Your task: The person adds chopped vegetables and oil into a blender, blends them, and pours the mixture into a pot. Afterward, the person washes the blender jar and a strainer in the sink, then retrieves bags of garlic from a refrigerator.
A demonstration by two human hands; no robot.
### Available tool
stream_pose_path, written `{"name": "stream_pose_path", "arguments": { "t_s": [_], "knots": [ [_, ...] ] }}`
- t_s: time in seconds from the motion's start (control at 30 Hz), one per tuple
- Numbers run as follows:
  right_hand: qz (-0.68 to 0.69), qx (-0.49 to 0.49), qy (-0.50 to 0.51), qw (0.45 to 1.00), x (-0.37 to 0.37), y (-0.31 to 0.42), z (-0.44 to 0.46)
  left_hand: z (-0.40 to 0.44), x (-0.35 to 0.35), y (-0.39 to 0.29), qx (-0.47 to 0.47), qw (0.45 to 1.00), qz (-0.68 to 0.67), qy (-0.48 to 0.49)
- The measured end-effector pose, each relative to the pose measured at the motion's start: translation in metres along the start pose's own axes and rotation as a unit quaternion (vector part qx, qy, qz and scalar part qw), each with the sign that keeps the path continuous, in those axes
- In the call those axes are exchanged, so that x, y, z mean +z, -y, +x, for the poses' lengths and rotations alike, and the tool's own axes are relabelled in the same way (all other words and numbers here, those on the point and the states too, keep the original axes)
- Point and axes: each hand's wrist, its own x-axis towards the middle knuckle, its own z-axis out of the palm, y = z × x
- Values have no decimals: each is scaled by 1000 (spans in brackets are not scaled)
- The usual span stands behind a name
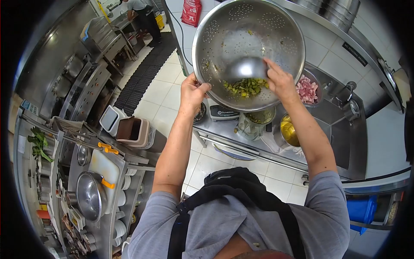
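Observation:
A large perforated steel colander (241,26) is held up over the counter, tilted toward me. My left hand (195,91) grips its rim at the left, thumb on the edge. Inside, my right hand (281,82) is closed on the edge of a small metal bowl (246,68), slightly blurred, with its rounded shiny side showing. Chopped green pieces (246,87) lie in the colander just below the bowl, and a few bits stick to the wall. Under the colander stands a see-through jar (253,129) with green residue, partly hidden.
On the counter are a device labelled Dynamox (223,113), a pot of yellow liquid (289,129) and a bowl of raw pink meat (307,90). A sink (353,134) lies to the right. Bins (133,131) and a steel shelf unit stand left. Another person (144,17) works far off.

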Motion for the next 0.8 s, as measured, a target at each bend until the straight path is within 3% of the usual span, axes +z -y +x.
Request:
{"name": "stream_pose_path", "arguments": {
  "t_s": [0.13,0.2,0.3,0.4,0.47,0.53,0.57,0.67,0.8],
  "knots": [
    [-12,54,-95,994,-2,27,34,0,7,2,1,1000,7,14],
    [4,57,-86,995,-7,27,30,3,7,3,7,999,10,37],
    [16,-34,50,998,-20,5,2,2,11,-8,-2,999,-19,41],
    [-5,-67,99,993,-38,-12,-10,6,11,-2,16,999,13,47],
    [0,-41,57,998,-43,-21,-6,5,15,2,24,998,25,44],
    [-56,61,-59,995,-49,-20,1,2,18,8,29,998,38,40],
    [-66,114,-70,989,-49,-18,2,0,19,11,44,998,41,33],
    [-72,96,-68,990,-35,-25,-12,-5,24,13,55,997,39,36],
    [-24,99,29,994,-24,-5,-40,-7,27,13,66,997,34,19]
  ]
}}
